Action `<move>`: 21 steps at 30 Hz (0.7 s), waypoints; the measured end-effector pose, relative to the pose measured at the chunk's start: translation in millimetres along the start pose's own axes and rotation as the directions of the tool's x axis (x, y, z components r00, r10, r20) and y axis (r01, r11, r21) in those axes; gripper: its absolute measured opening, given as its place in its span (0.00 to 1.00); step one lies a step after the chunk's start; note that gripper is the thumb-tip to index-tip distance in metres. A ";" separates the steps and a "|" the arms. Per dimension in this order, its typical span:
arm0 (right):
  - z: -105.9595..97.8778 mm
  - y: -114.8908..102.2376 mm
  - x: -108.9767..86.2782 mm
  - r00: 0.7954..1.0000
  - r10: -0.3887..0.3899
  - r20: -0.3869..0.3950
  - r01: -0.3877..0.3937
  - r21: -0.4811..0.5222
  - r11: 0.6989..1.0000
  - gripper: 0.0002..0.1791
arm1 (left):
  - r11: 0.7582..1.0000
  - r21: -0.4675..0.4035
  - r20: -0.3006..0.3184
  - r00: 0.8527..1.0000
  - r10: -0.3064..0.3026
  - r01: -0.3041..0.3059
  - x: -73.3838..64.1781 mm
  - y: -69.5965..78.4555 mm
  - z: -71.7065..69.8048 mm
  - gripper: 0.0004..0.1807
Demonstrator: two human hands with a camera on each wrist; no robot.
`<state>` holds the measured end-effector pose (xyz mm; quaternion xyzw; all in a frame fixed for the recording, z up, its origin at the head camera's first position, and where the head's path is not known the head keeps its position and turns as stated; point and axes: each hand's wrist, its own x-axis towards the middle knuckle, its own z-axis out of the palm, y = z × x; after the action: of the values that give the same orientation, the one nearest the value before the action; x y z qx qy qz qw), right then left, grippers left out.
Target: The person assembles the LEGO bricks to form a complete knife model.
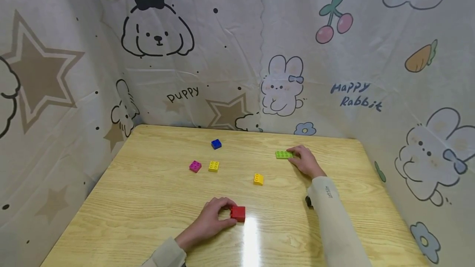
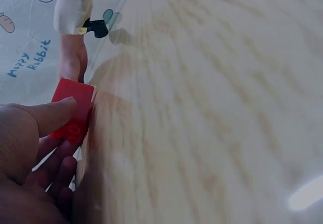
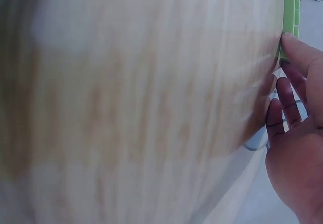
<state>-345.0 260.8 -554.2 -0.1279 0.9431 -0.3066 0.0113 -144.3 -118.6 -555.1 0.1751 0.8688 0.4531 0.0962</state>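
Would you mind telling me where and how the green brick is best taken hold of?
I'd pinch the green brick across its long sides near the right end, coming from the right: it lies flat, studs up, its length running left to right, and the right hand is at that end.

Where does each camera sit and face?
Head: worn there, faces forward and down at the table; left grip, right grip, sleeves show.
Left wrist: worn there, faces the red brick; left grip and right sleeve show.
Right wrist: worn there, faces the green brick; right grip shows.
Head and left wrist share the red brick.
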 end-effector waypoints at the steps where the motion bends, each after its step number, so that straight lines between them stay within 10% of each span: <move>1: 0.2 -0.2 0.2 1.000 -0.003 0.001 0.003 -0.002 1.000 0.21 | 1.000 -0.012 0.001 1.000 -0.003 0.003 -0.3 0.2 -0.3 0.18; 21: -2.7 -6.7 -3.1 1.000 0.007 0.007 -0.007 -0.009 1.000 0.21 | 0.990 -0.141 -0.069 0.997 -0.040 0.030 0.8 6.8 -2.5 0.18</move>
<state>-340.7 257.8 -548.3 -0.1257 0.9449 -0.3018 0.0153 -144.4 -116.6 -548.1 0.1363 0.8407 0.5171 0.0848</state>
